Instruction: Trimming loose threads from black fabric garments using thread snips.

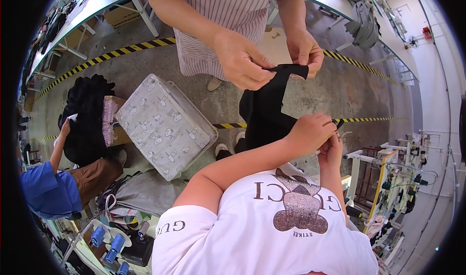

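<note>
The left hand [311,133] closed its fingertips on the near-right edge of the black garment piece [264,105]; the right hand's [332,152] curled fingers hid their grip, impossible to tell. Far side, a co-worker's hands [240,59] pinched it; light, even tension suited best.

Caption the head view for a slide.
Left hand and right hand close together at one part of black fabric; a co-worker's hands pinch another.
</note>
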`<state>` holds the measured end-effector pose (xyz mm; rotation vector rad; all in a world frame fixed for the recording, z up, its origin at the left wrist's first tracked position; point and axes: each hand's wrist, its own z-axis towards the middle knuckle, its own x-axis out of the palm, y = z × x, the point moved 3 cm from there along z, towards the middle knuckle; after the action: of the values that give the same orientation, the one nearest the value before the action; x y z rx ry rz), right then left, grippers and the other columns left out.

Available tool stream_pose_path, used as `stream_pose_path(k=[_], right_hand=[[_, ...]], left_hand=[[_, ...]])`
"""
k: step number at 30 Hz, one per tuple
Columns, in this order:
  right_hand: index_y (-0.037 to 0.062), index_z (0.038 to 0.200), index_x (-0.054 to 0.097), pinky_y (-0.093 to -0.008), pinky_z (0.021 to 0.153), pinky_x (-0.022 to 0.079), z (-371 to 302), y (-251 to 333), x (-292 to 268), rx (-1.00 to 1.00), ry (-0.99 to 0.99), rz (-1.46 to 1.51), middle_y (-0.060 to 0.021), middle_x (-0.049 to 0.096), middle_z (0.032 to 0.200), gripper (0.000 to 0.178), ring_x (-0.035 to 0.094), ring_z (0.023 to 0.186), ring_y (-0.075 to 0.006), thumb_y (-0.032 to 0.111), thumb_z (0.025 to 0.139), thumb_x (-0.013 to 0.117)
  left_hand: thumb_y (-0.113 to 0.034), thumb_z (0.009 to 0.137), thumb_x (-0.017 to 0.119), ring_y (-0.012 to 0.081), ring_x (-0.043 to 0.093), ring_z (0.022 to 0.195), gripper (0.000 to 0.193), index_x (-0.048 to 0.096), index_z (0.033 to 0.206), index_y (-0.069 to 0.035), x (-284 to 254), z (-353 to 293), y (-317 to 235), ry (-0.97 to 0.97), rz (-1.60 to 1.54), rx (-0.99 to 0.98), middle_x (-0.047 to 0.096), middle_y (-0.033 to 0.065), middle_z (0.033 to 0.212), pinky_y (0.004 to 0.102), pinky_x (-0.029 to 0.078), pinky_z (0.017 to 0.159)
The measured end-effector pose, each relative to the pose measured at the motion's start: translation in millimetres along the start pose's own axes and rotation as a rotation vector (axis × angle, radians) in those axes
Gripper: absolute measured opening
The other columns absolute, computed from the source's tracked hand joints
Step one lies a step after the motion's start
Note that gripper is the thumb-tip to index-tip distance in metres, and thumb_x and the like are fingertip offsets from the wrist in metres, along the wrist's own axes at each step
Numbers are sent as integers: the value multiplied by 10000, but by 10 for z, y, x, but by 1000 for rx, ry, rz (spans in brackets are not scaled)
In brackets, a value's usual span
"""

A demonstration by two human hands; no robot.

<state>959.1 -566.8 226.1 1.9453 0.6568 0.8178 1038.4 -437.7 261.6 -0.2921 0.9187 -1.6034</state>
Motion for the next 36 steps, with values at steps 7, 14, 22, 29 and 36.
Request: stream_pose_path(k=[7,14,22,29,36], right_hand=[[140,734,458,-196,334,226,-41,118,15,-66,-151,14,41,447,555,200,320,371,-45,162,883,589],[126,731,482,-203,337,205,-80,190,49,-107,-103,1,46,434,544,197,305,367,-45,173,894,583],[137,649,395,-206,370,185,-117,254,92,-185,7,-111,60,358,525,319,292,397,-35,182,904,581],[116,701,487,-200,398,231,-140,236,191,-113,77,-75,67,400,547,267,339,426,-36,256,857,652],[109,709,477,-197,396,219,-131,191,213,-97,192,-33,71,393,554,257,324,431,-32,231,862,644]], left_hand=[[-160,815,581,297,578,755,95,594,818,-66,-247,34,205,-10,-179,-355,572,90,787,394,464,633],[-127,815,604,280,594,724,98,607,853,-37,-323,-87,357,-1,-233,-411,605,105,795,340,467,638],[-92,820,606,241,591,670,95,600,858,-5,-473,-144,286,-62,-284,-485,603,108,780,301,465,613],[-139,846,614,33,473,627,161,626,843,21,-495,-309,390,-100,-433,-764,552,-28,665,205,386,571],[-119,876,605,21,466,727,146,615,944,10,-503,-417,400,-153,-702,-869,547,-51,804,176,374,660]])
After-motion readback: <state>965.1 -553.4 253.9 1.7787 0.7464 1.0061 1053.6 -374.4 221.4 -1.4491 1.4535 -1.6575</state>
